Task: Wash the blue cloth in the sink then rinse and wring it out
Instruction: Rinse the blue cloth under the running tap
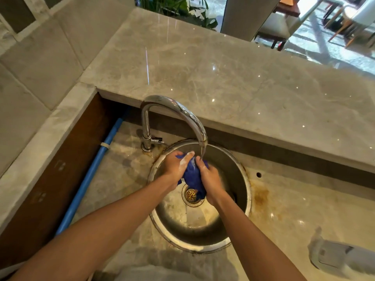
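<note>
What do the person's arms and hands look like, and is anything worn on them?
Both forearms are bare as far as the picture shows: no sleeves, gloves, watch or bracelets. No rings are visible. The left hand carries white soap foam on its fingers and along its edge. The right hand looks wet, with almost no foam.

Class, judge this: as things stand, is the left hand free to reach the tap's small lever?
Probably not yet: the left hand grips the blue cloth. The lever itself stands unobstructed, just beyond it.
</note>
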